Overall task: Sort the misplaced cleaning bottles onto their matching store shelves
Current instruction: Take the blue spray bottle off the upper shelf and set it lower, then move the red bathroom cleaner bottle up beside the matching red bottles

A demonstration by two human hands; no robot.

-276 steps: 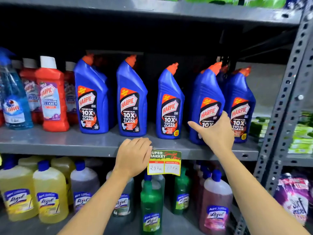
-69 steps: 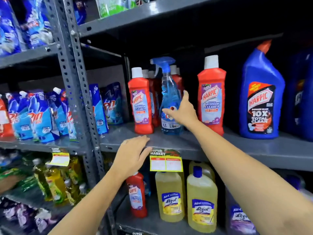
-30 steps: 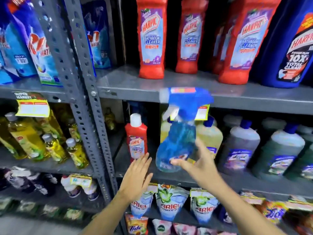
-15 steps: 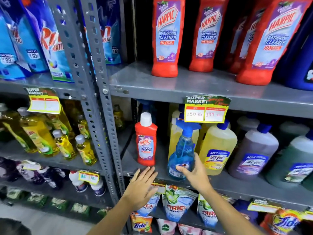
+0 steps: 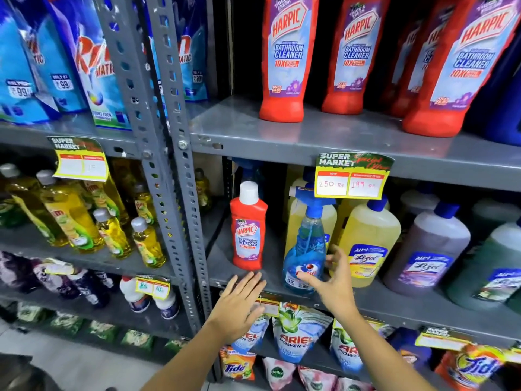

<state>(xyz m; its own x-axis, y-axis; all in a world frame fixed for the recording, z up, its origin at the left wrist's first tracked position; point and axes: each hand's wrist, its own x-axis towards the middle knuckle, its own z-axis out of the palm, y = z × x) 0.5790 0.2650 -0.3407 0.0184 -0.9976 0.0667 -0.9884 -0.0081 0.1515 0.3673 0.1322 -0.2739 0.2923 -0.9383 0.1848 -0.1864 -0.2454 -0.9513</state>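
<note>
A shopper's two hands work the middle shelf (image 5: 394, 301) of a grey store rack, the landmark here. Left of it, beyond the upright, stand yellow dish-liquid bottles (image 5: 70, 218), at least six. On the shelf itself, a lone small red Harpic bottle (image 5: 248, 230) stands upright at the left end, apparently the next misfit, since its four visible larger kin (image 5: 287, 57) sit one shelf above. The left hand (image 5: 239, 306) hovers just below it, fingers spread flat, holding nothing. Beside it to the right, one blue spray bottle (image 5: 307, 255) stands on the shelf's front edge, ahead of the yellow Lizol jugs (image 5: 369, 244), at least three. The right hand (image 5: 332, 280) has thumb and fingers loosely splayed around the sprayer's base; whether it grips or merely touches cannot be told. Farther right stand one purple jug (image 5: 428, 249) and one green (image 5: 490, 266). By appearances, sorting is mid-course: the red bottle is not yet moved.
</note>
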